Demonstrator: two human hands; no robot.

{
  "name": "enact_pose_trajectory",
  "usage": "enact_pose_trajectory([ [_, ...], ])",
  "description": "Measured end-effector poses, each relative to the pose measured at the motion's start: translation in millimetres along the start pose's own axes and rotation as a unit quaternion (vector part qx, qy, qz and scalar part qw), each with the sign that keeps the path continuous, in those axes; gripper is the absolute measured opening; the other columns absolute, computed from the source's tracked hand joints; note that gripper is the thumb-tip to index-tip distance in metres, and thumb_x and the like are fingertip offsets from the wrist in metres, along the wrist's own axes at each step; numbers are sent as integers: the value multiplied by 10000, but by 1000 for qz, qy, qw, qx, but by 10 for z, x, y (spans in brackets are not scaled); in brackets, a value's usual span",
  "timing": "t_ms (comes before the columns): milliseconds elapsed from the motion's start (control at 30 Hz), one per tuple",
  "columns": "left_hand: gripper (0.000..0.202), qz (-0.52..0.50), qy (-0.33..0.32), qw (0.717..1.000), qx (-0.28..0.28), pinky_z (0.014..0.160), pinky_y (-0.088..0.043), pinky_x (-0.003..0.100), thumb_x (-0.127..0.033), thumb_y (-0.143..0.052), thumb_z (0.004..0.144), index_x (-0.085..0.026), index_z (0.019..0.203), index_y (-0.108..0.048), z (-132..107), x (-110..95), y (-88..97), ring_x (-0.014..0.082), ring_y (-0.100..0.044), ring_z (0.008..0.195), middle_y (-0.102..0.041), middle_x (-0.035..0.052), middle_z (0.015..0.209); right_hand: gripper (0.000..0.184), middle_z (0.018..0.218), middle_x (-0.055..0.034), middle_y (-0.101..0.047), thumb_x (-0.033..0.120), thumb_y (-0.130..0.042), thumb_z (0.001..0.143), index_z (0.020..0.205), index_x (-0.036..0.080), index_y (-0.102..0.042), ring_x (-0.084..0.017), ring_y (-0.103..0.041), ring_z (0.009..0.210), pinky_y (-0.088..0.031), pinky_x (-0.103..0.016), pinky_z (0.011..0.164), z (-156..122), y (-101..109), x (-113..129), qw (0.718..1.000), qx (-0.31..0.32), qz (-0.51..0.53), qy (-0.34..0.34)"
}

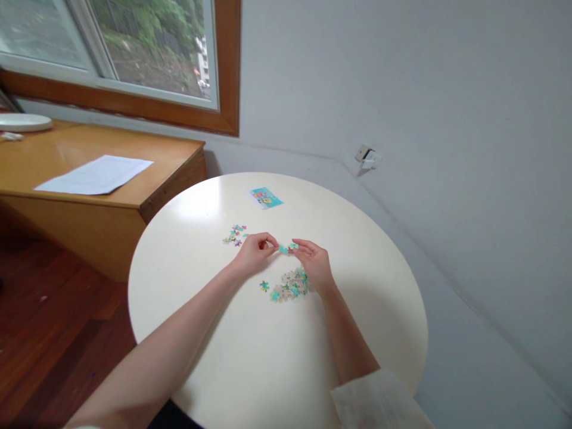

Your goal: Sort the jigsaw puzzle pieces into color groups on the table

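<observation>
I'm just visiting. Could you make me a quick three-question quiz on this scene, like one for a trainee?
1. What do the left hand and right hand have at their fingertips: A) a pen, B) puzzle pieces, C) a cup?
2. True or false: the card lies nearer the person than the hands do.
3. Which hand is nearer the window?

Key: 1. B. 2. False; it lies beyond them. 3. The left.

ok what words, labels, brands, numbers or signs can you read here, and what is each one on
No text can be read.
Picture card: any lettering is too small and blurred.
White sheet on the wooden desk: any print is too faint to make out.
Puzzle pieces: too small to tell.
</observation>
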State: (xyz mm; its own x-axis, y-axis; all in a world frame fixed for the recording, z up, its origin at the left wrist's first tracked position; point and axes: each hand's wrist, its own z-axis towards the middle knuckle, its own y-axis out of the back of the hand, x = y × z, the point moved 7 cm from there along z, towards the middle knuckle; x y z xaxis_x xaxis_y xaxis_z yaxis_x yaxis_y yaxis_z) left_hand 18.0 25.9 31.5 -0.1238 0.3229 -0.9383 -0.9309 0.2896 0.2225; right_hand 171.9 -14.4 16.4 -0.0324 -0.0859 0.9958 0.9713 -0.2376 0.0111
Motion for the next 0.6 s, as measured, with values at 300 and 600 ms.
enact_pose_trajectory([
  [300, 126, 3, 3, 1000, 3, 435, -228, 190, -267, -615, 657, -141, 652, -607, -3, -6, 2, 50, -298, 432, -396, -69, 455, 311, 834, -66, -716, 278, -676, 598, 891, 177, -656, -215, -673, 816, -497, -367, 828, -3, 8, -2, 1000, 5, 3, 5],
  [600, 137, 6, -2, 1000, -1, 432, -213, 190, -272, -607, 653, -135, 650, -608, 7, 21, 6, 51, -291, 434, -376, -72, 446, 350, 873, -76, -711, 327, -682, 608, 918, 168, -649, -218, -666, 856, -496, -359, 817, -14, -32, 26, 1000, 13, 8, 13],
])
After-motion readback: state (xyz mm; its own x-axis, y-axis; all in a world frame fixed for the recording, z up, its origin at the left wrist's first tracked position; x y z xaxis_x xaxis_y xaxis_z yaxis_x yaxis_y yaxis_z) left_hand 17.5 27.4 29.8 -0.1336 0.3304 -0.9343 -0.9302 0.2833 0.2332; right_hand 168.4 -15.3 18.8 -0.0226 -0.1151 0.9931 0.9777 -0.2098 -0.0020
